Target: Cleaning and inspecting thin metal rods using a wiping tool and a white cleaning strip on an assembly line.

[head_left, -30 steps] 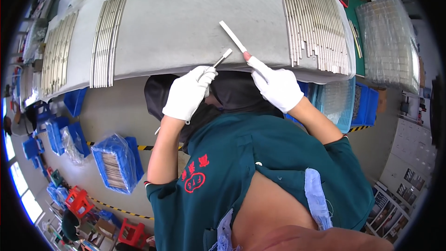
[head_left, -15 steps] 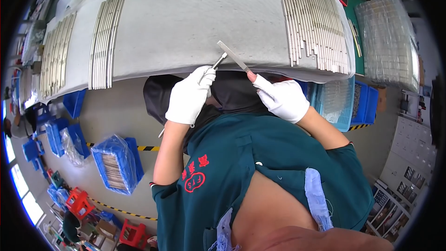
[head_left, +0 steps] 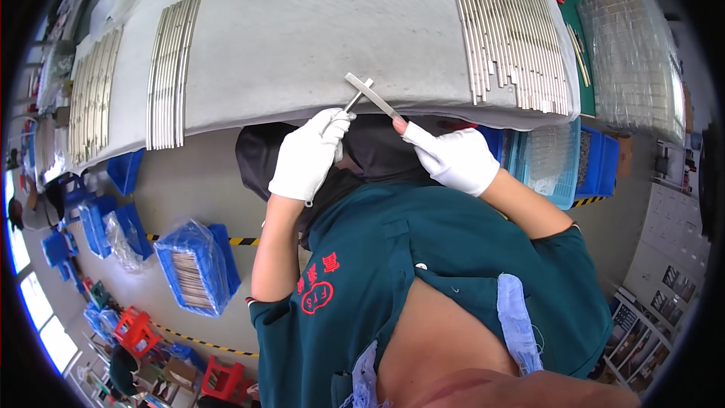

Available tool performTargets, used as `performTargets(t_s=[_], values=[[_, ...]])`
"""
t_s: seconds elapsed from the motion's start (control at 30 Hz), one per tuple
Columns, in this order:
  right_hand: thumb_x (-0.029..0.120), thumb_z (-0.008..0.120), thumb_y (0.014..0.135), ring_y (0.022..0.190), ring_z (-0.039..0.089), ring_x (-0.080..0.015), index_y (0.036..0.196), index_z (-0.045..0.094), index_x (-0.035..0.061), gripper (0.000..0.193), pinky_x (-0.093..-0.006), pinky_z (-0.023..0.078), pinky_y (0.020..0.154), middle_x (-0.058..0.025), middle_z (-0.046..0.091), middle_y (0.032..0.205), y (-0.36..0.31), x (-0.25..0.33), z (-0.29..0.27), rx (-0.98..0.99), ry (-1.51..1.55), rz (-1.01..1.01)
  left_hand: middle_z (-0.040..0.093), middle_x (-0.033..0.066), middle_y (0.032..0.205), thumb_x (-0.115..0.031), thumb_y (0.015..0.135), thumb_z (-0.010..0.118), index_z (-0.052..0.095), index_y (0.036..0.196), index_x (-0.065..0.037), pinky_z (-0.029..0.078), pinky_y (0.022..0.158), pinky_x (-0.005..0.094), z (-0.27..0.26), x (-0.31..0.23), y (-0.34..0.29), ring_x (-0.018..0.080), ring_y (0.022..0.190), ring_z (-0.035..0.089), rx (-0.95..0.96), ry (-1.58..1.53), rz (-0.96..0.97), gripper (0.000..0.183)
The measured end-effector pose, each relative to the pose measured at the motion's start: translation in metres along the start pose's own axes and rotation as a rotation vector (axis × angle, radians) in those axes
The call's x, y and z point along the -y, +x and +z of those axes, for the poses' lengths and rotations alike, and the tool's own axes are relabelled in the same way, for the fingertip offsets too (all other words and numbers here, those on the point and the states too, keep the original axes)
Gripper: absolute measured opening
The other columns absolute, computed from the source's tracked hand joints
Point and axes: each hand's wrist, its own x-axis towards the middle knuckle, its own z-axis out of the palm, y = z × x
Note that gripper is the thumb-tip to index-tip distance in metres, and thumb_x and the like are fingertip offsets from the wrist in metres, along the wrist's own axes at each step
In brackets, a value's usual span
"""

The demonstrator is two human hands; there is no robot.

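My left hand (head_left: 310, 155), in a white glove, is closed around a slim metal rod (head_left: 354, 100) whose far end points up and to the right. My right hand (head_left: 459, 160), gloved with a bare fingertip showing, grips a flat metal file (head_left: 375, 98) by its near end. The file slants up to the left and crosses over the rod close to the rod's tip. Both hands are just off the near edge of the cloth-covered table (head_left: 317, 38), above my lap.
Metal rods (head_left: 517, 41) lie side by side on the table's right; two more groups of rods (head_left: 169, 79) lie on the left. Plastic-wrapped trays (head_left: 633, 64) stand at the far right. Blue bins (head_left: 596, 166) sit below, and a bagged blue crate of rods (head_left: 192, 272) stands on the floor.
The file has slid up and left across the rod, my right hand moving slightly left with it. The left hand keeps its hold, almost in place.
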Motion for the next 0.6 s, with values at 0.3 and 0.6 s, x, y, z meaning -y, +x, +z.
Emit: performTargets(t_s=[0.3, 0.6], values=[[0.009, 0.053, 0.084, 0.040, 0.052, -0.0197, 0.135, 0.042, 0.0113, 0.052, -0.0327, 0.043, 0.039, -0.0068, 0.056, 0.060, 0.020, -0.005, 0.007, -0.097, -0.038, 0.021, 0.055, 0.0018, 0.063, -0.016, 0.090, 0.055, 0.064, 0.104, -0.005, 0.041, 0.052, 0.0213, 0.016, 0.014, -0.003, 0.0060, 0.053, 0.048, -0.065, -0.124, 0.069, 0.020], [0.018, 0.049, 0.087, 0.040, 0.052, -0.0230, 0.142, 0.030, 0.0134, 0.058, -0.0350, 0.042, 0.039, -0.0055, 0.055, 0.054, 0.014, 0.000, 0.001, -0.007, 0.080, 0.173, 0.058, 0.0027, 0.068, -0.012, 0.093, 0.047, 0.055, 0.113, -0.003, 0.042, 0.050, 0.0217, 0.040, 0.007, -0.004, 0.0069, 0.052, 0.050, -0.157, -0.221, 0.013, 0.024]])
